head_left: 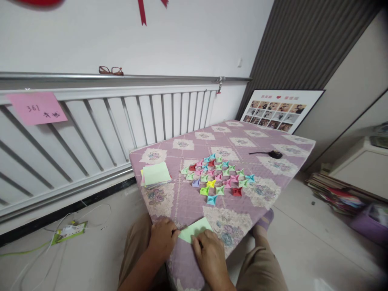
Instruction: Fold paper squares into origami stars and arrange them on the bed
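From my remote seat, I've got the right hand (209,251) bent-fingered over the pale green sheet (195,228) on the worktop (185,264), with the left hand (164,238) at the sheet's left corner! Whether either is pinching it, I can't tell; beyond sit colourful folded papers (218,177)

The sheet (194,228) and folded pieces (218,177) are smooth, matt paper; the tablecloth (189,208) looks matt and quilted; the pipe (169,76) is shiny metal, the floor (103,250) glossy
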The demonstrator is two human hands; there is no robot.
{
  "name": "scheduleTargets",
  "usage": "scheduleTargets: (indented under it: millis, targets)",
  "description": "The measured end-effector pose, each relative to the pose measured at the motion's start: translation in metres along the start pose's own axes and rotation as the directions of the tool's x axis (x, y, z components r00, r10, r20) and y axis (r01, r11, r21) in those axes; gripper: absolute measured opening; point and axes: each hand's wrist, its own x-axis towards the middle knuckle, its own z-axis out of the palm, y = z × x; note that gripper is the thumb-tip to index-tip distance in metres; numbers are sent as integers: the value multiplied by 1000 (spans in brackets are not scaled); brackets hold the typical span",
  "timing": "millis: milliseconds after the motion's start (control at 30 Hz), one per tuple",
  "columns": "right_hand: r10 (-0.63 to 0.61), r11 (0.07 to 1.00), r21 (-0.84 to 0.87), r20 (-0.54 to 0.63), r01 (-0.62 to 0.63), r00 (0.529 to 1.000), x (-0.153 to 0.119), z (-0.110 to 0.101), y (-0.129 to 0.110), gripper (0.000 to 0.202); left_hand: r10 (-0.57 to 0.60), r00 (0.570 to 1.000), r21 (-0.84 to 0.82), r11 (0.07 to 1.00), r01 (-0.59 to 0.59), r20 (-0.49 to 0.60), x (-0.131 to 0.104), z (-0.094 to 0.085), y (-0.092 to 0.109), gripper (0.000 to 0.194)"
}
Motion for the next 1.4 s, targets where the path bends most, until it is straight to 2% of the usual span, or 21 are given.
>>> scheduleTargets:
  millis: [433, 800, 867, 933, 1000, 1067, 1200, 1400]
  targets:
    - [7, 993, -122, 25, -4, 1000, 9, -5, -2, 21, -35, 999, 74, 997, 34, 10, 7, 1, 2, 14]
    - [7, 999, -43, -25, -8, 1000, 7, -3, 0, 14, -15, 1000, -5, 1000, 15, -5, 1, 0, -1, 7]
    - [4, 1000, -27, -28, -5, 1000, 7, -4, 1, 13, 35, 999, 31, 999, -34, -38, -1, 2, -1, 9]
    - [-6, 1000, -13, -34, 6, 999, 7, -4, 1, 12, 153, 987, 101, 984, -148, -49, -3, 7, 1, 15]
    - [-20, 1000, -7, -40, 19, 999, 7, -5, 1, 12, 296, 955, 152, 945, -290, -19, -5, 12, 3, 17]
    - [-25, 1000, -11, -41, 24, 999, 6, -5, 2, 12, 385, 923, 158, 910, -383, 18, -6, 17, 4, 18]
    - [-20, 1000, -9, -24, 20, 1000, 4, -3, 4, 12, 397, 917, 107, 911, -399, 36, -7, 19, 2, 20]
    - [-33, 999, 10, -48, 33, 998, 3, -4, 6, 13, 395, 917, 80, 914, -399, 59, -4, 11, 1, 16]
